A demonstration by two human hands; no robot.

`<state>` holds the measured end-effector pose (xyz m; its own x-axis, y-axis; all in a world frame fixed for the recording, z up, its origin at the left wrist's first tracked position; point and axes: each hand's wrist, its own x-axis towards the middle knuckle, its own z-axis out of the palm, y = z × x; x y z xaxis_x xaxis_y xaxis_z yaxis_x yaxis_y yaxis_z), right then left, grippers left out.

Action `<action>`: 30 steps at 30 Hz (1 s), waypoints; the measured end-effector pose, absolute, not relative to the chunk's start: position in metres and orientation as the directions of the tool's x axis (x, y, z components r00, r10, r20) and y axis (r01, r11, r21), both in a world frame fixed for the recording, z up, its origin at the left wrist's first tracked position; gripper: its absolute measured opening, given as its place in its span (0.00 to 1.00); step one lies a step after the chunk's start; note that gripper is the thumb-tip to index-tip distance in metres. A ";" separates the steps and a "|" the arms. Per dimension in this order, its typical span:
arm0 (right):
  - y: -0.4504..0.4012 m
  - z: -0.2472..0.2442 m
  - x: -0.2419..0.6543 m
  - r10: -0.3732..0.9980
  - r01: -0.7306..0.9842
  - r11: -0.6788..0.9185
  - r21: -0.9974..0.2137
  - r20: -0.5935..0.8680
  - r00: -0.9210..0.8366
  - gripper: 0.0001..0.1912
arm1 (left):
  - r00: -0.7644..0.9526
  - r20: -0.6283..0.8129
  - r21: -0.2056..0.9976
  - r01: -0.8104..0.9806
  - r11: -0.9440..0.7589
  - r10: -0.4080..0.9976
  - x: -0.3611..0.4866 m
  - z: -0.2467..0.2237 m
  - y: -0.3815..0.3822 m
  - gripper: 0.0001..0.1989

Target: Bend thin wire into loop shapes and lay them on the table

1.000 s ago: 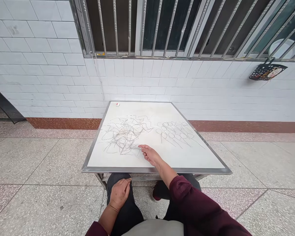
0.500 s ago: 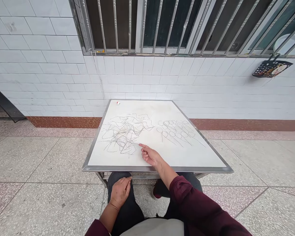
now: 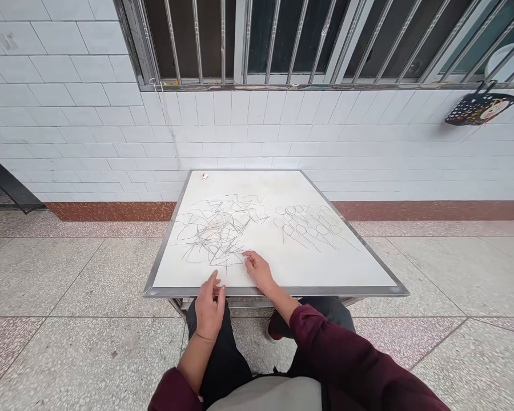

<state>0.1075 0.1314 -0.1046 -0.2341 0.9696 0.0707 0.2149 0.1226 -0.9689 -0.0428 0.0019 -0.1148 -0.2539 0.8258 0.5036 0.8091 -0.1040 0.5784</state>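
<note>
A tangle of thin dark wires lies on the left half of a white-topped table. To its right are several wires bent into round loops with straight tails. My right hand is over the front middle of the table, its thumb and index finger closed at the tangle's right edge, on what looks like a wire end. My left hand is raised at the front edge, fingers apart and holding nothing, just below the tangle.
A grey metal rim borders the table. A small white-and-red object sits at its far left corner. Behind stands a white tiled wall with a barred window, and a patterned bag hangs at right. My knees are under the front edge.
My left hand has lifted from my knee and moved forward to the table's front edge, its fingers opening. The right hand's outstretched index finger has drawn in toward the thumb.
</note>
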 end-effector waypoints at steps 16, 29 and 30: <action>0.128 -0.109 0.106 0.938 0.253 0.298 -0.921 0.233 -0.256 0.16 | -0.349 0.362 0.464 0.872 0.158 0.864 -0.035 -0.101 0.076 0.30; 0.127 -0.106 0.108 0.954 0.086 0.200 -0.976 0.174 -0.244 0.15 | -0.375 0.370 0.597 0.797 0.092 0.850 -0.038 -0.093 0.068 0.32; 0.128 -0.105 0.108 0.955 0.075 0.192 -0.979 0.169 -0.244 0.15 | -0.377 0.369 0.606 0.791 0.088 0.849 -0.037 -0.094 0.070 0.33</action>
<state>0.1079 0.1276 -0.1052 -0.2444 0.9549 0.1687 0.0751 0.1921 -0.9785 -0.0374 0.0697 -0.0940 -0.3772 0.8493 0.3693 0.7909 0.0880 0.6055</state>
